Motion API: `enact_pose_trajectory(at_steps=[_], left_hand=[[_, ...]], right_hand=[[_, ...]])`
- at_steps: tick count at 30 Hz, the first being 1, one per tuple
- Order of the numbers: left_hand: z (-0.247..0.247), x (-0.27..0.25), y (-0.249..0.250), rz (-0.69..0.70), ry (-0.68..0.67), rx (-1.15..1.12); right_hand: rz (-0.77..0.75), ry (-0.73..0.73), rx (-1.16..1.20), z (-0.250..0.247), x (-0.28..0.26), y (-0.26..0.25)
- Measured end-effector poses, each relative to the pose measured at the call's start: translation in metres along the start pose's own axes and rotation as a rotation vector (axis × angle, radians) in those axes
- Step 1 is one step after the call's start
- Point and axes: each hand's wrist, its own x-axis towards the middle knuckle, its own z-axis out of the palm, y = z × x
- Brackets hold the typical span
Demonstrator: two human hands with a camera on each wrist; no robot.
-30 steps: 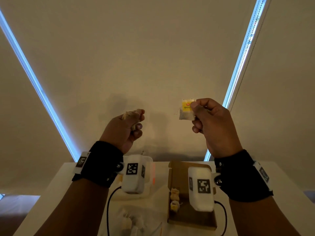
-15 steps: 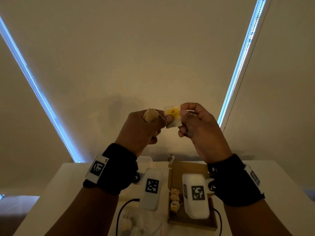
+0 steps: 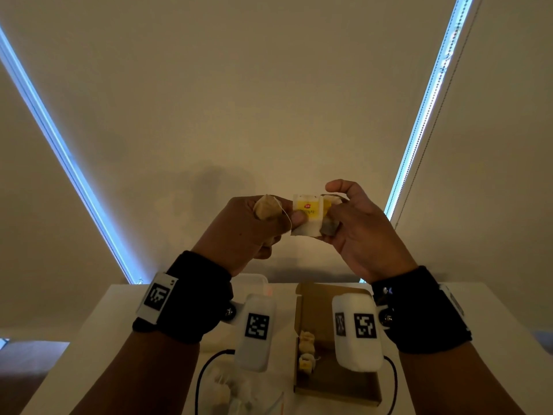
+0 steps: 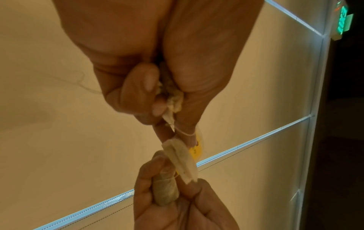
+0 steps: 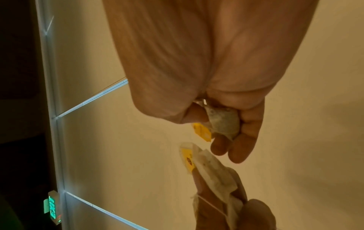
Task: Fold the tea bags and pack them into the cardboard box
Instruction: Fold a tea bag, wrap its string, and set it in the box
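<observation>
From the head camera, both hands are up in front of the wall, well above the table (image 3: pixel 98 324). The left hand (image 3: pixel 239 232) has a crumpled tea bag (image 3: pixel 264 206) tucked in its curled fingers, and its thumb presses on the white and yellow tea bag (image 3: pixel 308 215) held between the two hands. The right hand (image 3: pixel 356 232) curls round the other end of that bag, a darker folded lump (image 3: pixel 329 227) showing under its fingers. Down below, the cardboard box (image 3: pixel 335 381) lies open on the table with two folded tea bags (image 3: pixel 306 350) along its left wall. More loose bags (image 3: pixel 230 390) sit to the left of it, so I'd judge the job barely started: two packed, a pile to go.

Over to the left wrist camera: the fingers pinch a scrunched bag against the palm, a thread (image 4: pixel 184 132) runs over the thumb, and the pale bag with its yellow tag crosses to the right hand, which grips a rolled brown bag (image 4: pixel 165 191).

The right wrist camera shows the fingers wrapped round a grey-green bag (image 5: pixel 223 123), two fingertips loosely out below it.

Hard to call: whether each hand holds one bag or two, and how many tags there are. The box's right side hides behind the wrist camera.
</observation>
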Motion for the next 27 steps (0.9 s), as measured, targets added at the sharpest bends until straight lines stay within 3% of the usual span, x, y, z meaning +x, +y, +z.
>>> enact_pose_trajectory(at_steps=[9,19,24,27], left_hand=[[0.006,0.005,-0.002,0.102,0.098,0.161],[0.011,0.01,-0.004,0.102,0.19,0.085],[0.011,0.012,-0.004,0.078,0.168,0.005],[0.013,0.013,-0.005,0.044,0.134,-0.035]], right_hand=[[-0.025,-0.022,-0.096,0.002,-0.001,-0.001],[-0.005,0.015,0.063,0.002,-0.006,-0.003],[-0.108,-0.014,-0.266,0.004,-0.005,-0.004],[-0.165,0.051,-0.331,0.003,-0.004,-0.002]])
